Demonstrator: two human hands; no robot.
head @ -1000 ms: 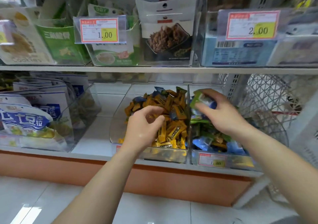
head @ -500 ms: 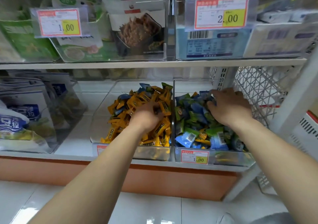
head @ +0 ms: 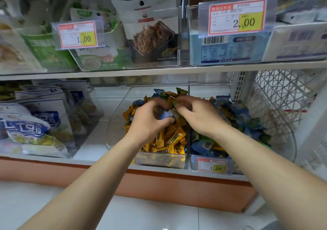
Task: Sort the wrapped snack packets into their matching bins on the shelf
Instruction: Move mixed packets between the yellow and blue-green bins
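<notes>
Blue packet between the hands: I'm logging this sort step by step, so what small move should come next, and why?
Probably lift the blue packet rightward over the divider into the right bin. The left hand grips it, the right hand at its edge, above the left bin of mostly yellow packets; the right bin holds blue and green ones.

Yellow-orange packets (head: 169, 139), dark label panels, mid-way along the white shelf (head: 99, 159); one blue packet (head: 165, 115) among them. Toward the right edge, blue and green packets (head: 242, 121). Price tags (head: 237, 17): white, red borders, yellow patches. Orange plinth (head: 177, 182) below.
</notes>
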